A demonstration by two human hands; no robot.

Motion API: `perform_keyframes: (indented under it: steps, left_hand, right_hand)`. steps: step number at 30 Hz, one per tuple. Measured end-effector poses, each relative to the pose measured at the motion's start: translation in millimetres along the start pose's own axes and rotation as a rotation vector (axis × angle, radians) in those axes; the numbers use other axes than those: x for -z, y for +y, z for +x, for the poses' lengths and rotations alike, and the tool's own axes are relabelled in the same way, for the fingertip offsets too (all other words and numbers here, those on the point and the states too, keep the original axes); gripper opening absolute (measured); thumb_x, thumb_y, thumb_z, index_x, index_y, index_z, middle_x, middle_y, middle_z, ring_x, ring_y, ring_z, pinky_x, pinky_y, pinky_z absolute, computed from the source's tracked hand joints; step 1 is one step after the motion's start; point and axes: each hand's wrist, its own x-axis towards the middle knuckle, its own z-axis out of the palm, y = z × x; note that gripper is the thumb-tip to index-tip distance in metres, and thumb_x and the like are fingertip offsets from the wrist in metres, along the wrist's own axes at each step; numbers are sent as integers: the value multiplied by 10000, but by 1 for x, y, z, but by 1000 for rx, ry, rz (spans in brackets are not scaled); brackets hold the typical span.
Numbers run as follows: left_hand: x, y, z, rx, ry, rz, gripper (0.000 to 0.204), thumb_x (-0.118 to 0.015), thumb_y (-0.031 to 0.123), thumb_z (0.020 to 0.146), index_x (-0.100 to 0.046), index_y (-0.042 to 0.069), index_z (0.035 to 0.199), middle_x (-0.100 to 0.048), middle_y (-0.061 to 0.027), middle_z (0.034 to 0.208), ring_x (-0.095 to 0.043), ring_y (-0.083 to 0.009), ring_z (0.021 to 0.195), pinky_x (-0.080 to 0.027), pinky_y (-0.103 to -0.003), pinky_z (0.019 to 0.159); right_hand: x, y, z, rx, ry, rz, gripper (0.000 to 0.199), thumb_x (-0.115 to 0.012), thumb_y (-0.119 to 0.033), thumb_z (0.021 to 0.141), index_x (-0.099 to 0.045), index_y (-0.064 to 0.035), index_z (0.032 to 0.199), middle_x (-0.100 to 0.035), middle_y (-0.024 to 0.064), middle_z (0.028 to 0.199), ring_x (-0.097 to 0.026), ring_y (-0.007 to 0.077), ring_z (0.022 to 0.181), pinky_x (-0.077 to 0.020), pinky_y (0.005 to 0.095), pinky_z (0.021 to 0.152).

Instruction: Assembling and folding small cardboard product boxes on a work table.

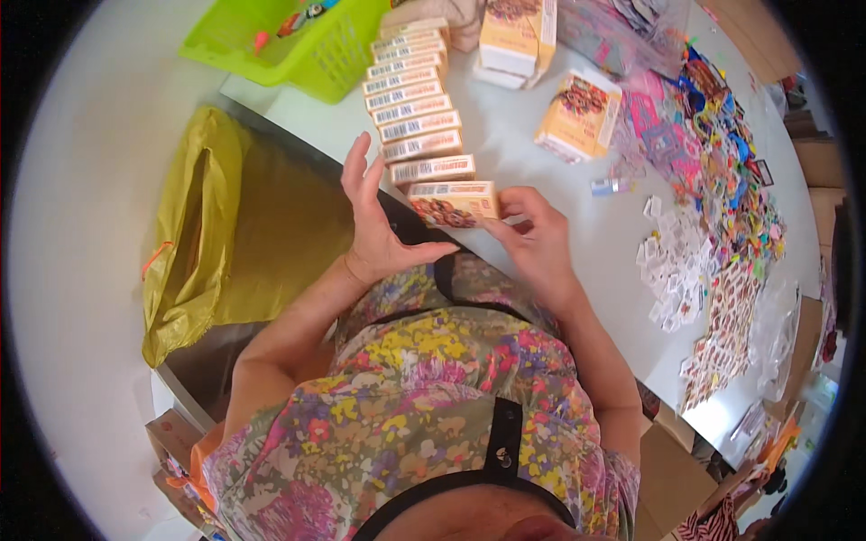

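Note:
At the table's near edge stands a small orange-and-white carton (pixel 448 207) with a food picture on its front. My right hand (pixel 538 236) pinches its right end between thumb and fingers. Just left of the carton, my left hand (pixel 383 227) is open, thumb and fingers spread wide, with nothing in it. A row of similar cartons (pixel 412 112) runs away from me behind the held one, their barcoded sides facing up.
More cartons lie to the right, a single one (pixel 580 115) and a stack (pixel 516 41). A green basket (pixel 338 54) stands far left, above a yellow plastic bag (pixel 200 216). White plastic pieces (pixel 672 266), a sticker sheet (pixel 723 325) and colourful trinkets (pixel 735 171) cover the right side.

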Motion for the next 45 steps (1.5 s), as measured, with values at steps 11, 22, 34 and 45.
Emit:
perform_keyframes:
  steps: [11,22,34,45]
  left_hand:
    - [-19,-24,-1,598,-52,-535,995,-794,73,745,-137,3,1488,-301,-141,1445,-440,-242,1275,-409,-367,1048]
    - [12,-14,-17,140,-35,0,1037,-855,278,680,-229,-3,1457,-277,-206,1488,-288,-382,1379,-266,-451,1121]
    - [-77,76,49,169,-261,-546,389,-648,-75,799,-558,-1,1171,-583,-160,1187,-572,-282,1108,-457,-371,945]
    - [-132,72,69,1035,-812,-1944,680,-696,48,739,-426,-27,1358,-586,-156,1239,-603,-258,1108,-464,-380,975]
  right_hand:
    - [12,-2,39,160,0,-210,321,-788,-117,754,-610,-43,1011,-636,73,850,-622,194,661,-504,308,589]
    - [119,33,98,29,510,-546,601,-831,-215,708,-537,5,1183,-624,62,729,-583,131,630,-453,295,557]
    - [128,-1,54,59,576,-107,457,-721,-51,799,-598,36,1231,-703,64,778,-623,100,652,-480,236,580]
    - [114,-22,-57,-165,419,116,154,-747,-6,778,-686,22,917,-698,61,806,-614,81,653,-481,222,563]
